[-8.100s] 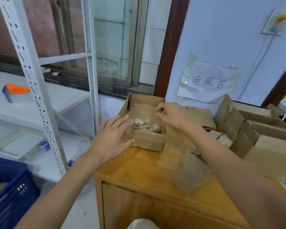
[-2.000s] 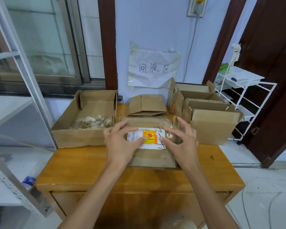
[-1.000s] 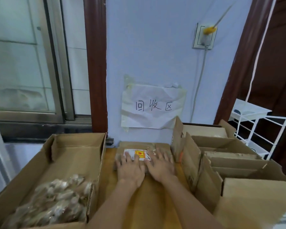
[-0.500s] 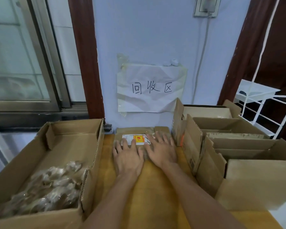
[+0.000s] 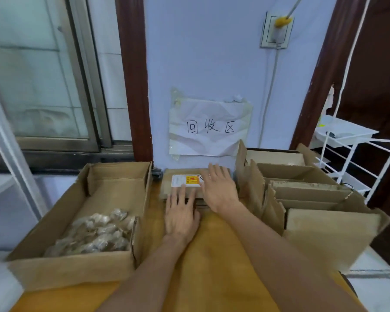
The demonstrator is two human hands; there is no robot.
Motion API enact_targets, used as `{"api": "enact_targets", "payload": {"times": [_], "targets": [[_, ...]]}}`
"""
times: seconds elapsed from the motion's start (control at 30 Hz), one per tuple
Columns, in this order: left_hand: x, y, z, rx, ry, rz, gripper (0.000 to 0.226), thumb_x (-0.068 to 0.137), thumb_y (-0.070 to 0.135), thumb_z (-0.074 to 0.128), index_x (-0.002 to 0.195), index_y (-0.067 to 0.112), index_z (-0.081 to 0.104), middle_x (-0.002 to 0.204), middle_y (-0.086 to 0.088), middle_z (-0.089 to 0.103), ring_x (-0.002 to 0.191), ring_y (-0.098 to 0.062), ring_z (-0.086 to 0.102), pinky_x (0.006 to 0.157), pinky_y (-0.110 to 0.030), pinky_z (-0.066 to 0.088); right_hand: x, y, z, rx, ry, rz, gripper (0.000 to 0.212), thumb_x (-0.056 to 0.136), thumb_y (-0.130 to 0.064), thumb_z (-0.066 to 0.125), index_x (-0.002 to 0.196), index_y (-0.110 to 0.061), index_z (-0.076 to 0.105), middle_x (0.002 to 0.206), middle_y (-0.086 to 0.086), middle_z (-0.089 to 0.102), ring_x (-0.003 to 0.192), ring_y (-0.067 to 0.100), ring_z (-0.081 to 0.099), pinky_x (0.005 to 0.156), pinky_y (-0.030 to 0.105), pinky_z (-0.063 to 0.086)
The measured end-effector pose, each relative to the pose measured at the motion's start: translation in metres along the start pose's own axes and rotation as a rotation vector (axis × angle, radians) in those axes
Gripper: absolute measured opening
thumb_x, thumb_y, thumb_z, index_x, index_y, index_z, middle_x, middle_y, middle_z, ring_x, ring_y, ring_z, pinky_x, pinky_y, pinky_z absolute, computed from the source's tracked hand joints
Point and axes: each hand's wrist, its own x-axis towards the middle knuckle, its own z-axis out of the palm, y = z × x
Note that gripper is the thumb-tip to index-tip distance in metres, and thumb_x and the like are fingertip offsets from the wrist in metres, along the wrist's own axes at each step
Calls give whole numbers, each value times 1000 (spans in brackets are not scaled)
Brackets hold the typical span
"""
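Orange-brown wooden tabletop (image 5: 212, 278) fills the lower middle of the frame, with a large open cardboard box (image 5: 113, 194) of blurred pale wrapped lumps (image 5: 95, 233) at lower left and a flattened brown cardboard box (image 5: 167, 189) at centre against the wall. Both forearms reach up from the bottom edge: the right hand (image 5: 218, 190) lies palm-down on that flattened box, fingers straight and spread, and the left hand (image 5: 181, 218) rests flat just below, straight fingertips on the box's near edge. The right hand covers one end of its white-and-yellow label (image 5: 185, 180), its print unreadable.
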Motion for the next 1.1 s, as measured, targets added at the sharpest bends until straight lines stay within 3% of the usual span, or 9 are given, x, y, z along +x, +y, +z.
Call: {"api": "enact_targets", "payload": {"times": [0.2, 0.33, 0.43, 0.53, 0.63, 0.73, 0.9, 1.0, 1.1], "targets": [[-45, 25, -64, 103, -38, 104, 68, 102, 36, 46, 163, 29, 16, 173, -7, 9, 158, -35, 8, 129, -51, 5, -49, 56, -129, -81, 68, -12, 38, 106, -26, 42, 139, -11, 51, 141, 16, 54, 129, 36, 53, 103, 44, 39], [-64, 68, -95, 93, -52, 173, 67, 104, 35, 43, 164, 28, 14, 173, -6, 7, 158, -34, 11, 129, -49, 7, -115, 110, -188, 12, 66, 57, 21, 103, -28, 40, 93, -17, 55, 100, 16, 67, 94, 38, 64, 75, 41, 39], [-88, 103, -101, 26, -29, 203, 65, 104, 37, 47, 163, 27, 21, 173, -4, 10, 159, -31, 7, 129, -46, 9, -162, 142, -195, 89, -115, 84, 31, 95, -36, 44, 68, -20, 47, 96, 12, 70, 97, 35, 65, 87, 42, 50], [-123, 127, -103, -14, -58, 214, 67, 104, 32, 49, 164, 19, 19, 174, -3, 3, 160, -29, -1, 129, -44, 10, -201, 157, -175, 153, -316, 70, 15, 88, -40, 54, 94, -30, 63, 107, 2, 69, 111, 31, 64, 92, 39, 47], [-163, 136, -90, -52, -126, 256, 70, 102, 24, 51, 163, 15, 18, 174, -3, 1, 160, -28, 0, 129, -43, 9, -223, 152, -155, 120, -302, 68, 59, 88, -48, 74, 136, -24, 49, 130, 5, 58, 121, 29, 55, 89, 39, 39], [-190, 129, -71, -98, -153, 258, 67, 98, 25, 52, 160, 21, 24, 173, -2, 9, 159, -28, 8, 129, -43, 13, -229, 144, -141, 56, -158, 84, 81, 84, -50, 81, 148, -23, 40, 148, 11, 47, 139, 33, 42, 112, 50, 35], [-199, 118, -66, -188, -181, 195, 72, 98, 34, 56, 161, 25, 22, 172, 0, 12, 158, -28, 11, 127, -44, 19, -234, 136, -141, 116, -182, 68, 50, 89, -37, 79, 130, -27, 52, 109, 2, 62, 113, 30, 61, 90, 42, 45], [-193, 117, -63, -385, -240, 179, 80, 95, 46, 61, 161, 21, 23, 169, 1, 25, 154, -20, 21, 125, -35, 25, -240, 134, -142, 200, -160, 10, 41, 95, -39, 72, 133, -26, 62, 120, 2, 66, 115, 26, 61, 85, 38, 46], [-201, 120, -69, -717, -370, 22, 106, 84, 69, 69, 164, 24, 16, 167, 3, 27, 152, -19, 28, 124, -38, 29, -250, 135, -152, 520, -25, 65, 14, 96, -39, 72, 108, -33, 67, 109, -7, 71, 108, 20, 67, 86, 38, 53]]}}
